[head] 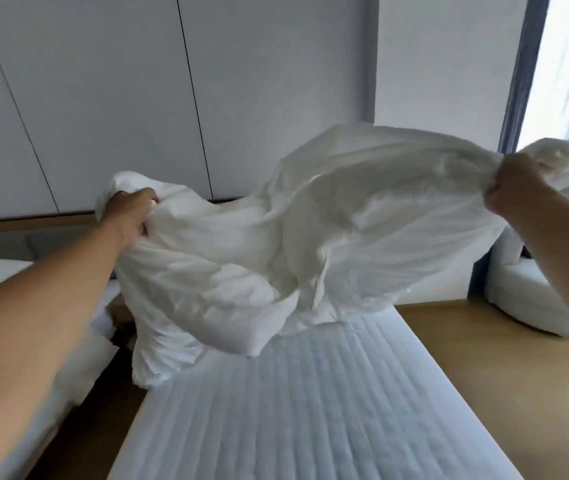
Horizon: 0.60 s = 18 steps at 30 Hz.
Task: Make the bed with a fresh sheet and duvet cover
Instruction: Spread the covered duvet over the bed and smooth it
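Left hand [130,216] and right hand [515,188] each fisted on bunched sheet [328,220], held aloft over head end of mattress [293,393]. Mattress bare, quilted. Sheet not yet spread or tucked; duvet cover step untouched. Early stage.

Both forearms and hands [130,213] bare, unsleeved.

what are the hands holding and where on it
Both hold one white sheet above the mattress: left hand grips a bunched left end, right hand the right end.
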### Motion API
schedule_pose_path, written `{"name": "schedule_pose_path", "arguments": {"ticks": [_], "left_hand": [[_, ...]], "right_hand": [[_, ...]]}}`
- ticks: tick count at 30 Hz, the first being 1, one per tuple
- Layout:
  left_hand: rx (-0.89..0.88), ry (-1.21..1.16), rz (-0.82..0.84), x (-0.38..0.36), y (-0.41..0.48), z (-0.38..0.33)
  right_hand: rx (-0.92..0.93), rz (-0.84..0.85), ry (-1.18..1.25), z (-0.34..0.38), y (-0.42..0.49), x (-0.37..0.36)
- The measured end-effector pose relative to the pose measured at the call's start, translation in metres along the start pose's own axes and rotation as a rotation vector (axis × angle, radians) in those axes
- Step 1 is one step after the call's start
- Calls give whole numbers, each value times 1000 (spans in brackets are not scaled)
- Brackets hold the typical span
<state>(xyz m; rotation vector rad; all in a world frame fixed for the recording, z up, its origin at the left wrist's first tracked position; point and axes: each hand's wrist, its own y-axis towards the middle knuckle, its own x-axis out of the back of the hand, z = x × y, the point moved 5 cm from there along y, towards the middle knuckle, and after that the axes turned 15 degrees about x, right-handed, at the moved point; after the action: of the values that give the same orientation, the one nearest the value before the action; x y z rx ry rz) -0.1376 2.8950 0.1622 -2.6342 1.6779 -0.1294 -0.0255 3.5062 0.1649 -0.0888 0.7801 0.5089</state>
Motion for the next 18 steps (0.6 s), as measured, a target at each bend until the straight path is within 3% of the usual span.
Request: {"name": "schedule_pose_path", "arguments": {"ticks": [2,5,9,13,18], "left_hand": [[64,52,-24,1,-18,54],[132,164,-128,23,-49,142],[257,276,-222,65,-100,249],[410,351,-217,88,-147,343],[531,384,-225,79,-180,417]], "right_hand": [[-38,-16,-78,-19,-19,34],[34,119,-470,-42,-37,111],[-89,-16,-500,-92,-62,244],[-185,64,-769,-142,-98,358],[-154,25,-921,-185,-114,421]]}}
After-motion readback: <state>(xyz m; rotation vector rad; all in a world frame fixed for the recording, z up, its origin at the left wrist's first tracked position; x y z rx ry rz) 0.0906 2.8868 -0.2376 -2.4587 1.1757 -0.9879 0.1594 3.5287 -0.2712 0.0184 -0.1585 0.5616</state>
